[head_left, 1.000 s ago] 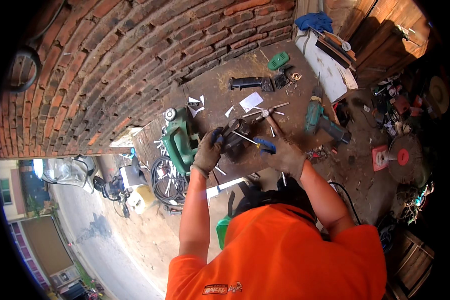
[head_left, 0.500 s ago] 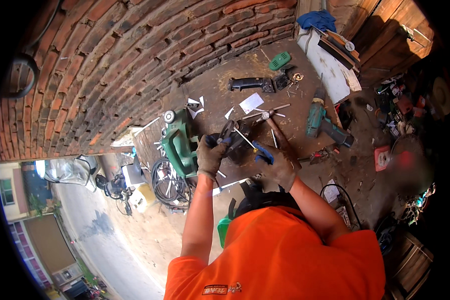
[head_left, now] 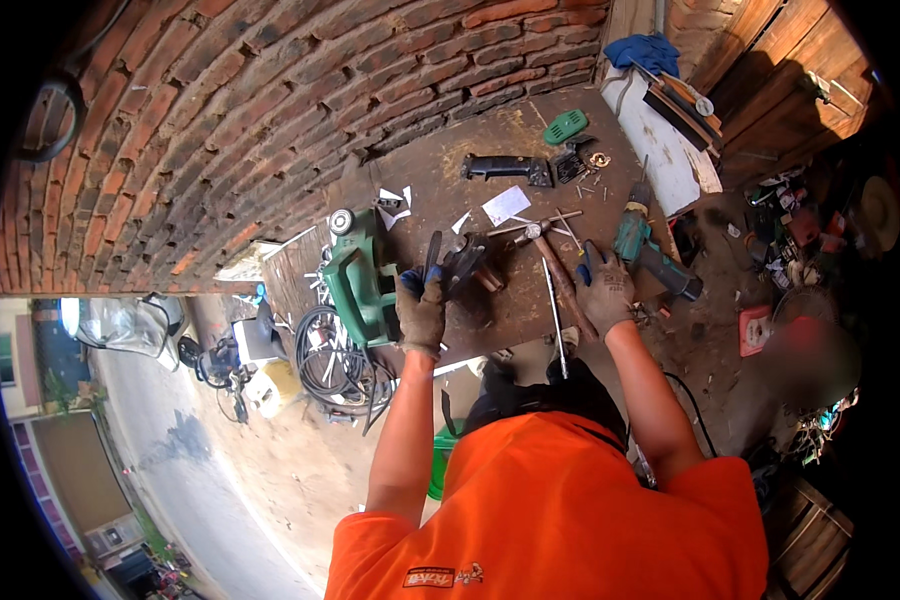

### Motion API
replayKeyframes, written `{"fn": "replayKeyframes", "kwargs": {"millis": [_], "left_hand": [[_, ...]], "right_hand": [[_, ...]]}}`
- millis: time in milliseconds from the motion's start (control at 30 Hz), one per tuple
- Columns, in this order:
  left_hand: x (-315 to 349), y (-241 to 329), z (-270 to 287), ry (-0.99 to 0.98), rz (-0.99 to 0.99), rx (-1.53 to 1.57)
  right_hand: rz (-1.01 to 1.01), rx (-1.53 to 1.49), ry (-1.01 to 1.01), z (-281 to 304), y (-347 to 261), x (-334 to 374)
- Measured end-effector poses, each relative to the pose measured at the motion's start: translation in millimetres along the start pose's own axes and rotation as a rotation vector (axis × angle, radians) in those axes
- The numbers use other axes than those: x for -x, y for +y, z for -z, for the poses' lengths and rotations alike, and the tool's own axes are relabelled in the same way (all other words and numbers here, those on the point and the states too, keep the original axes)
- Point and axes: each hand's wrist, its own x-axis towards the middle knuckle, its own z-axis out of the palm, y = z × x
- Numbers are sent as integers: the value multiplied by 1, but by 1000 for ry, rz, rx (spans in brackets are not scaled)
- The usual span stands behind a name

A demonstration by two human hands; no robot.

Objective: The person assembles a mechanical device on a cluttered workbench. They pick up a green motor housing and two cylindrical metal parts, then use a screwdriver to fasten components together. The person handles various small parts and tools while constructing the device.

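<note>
I stand at a wooden workbench (head_left: 490,305) against a brick wall, wearing work gloves. My left hand (head_left: 422,308) is shut on dark pliers (head_left: 452,262) with blue grips, their jaws pointing up over a small dark part on the bench. My right hand (head_left: 606,290) is off to the right, closed around the wooden handle of a hammer (head_left: 555,268). The hammer lies on the bench with its metal head toward the middle. A thin metal rod (head_left: 554,325) lies beside the handle.
A green power tool (head_left: 358,280) sits left of my left hand, a teal drill (head_left: 642,248) right of my right. Farther back lie a black tool handle (head_left: 503,168), white paper (head_left: 506,205), loose nails, a green part (head_left: 566,127). Coiled cable (head_left: 325,352) hangs at the left edge.
My hands were together over the part at the bench's middle. My right hand has moved right and taken the hammer handle; my left hand keeps the pliers and has shifted slightly left.
</note>
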Motion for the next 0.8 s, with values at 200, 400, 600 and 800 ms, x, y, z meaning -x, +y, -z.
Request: {"fn": "replayKeyframes", "kwargs": {"millis": [200, 400, 600, 800], "left_hand": [[6, 22, -11, -22, 41, 265], [1, 5, -6, 60, 72, 263], [7, -25, 0, -7, 217, 490], [22, -36, -2, -191, -278, -508]], "right_hand": [[183, -285, -28, 4, -64, 1], [258, -373, -489, -36, -118, -41], [232, -166, -285, -51, -126, -33], [236, -296, -204, -46, -93, -19]]}}
